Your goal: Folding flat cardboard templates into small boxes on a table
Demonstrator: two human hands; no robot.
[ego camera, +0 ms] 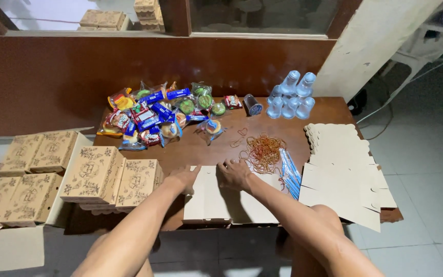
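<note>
A flat unfolded cardboard box blank (216, 202) lies on the near edge of the brown table (329, 110). My left hand (183, 177) rests on its upper left corner, fingers pressed down. My right hand (233, 173) presses on the blank's upper middle edge. Neither hand lifts anything. A pile of rubber bands (263, 151) lies just beyond my right hand.
Wrapped snacks (155, 113) are heaped at the back left. Clear plastic cups (290, 97) stand at the back. Blue straws (289, 172) lie beside a stack of flat blanks (342, 169) on the right. Folded patterned boxes (108, 177) and more boxes (24, 177) sit on the left.
</note>
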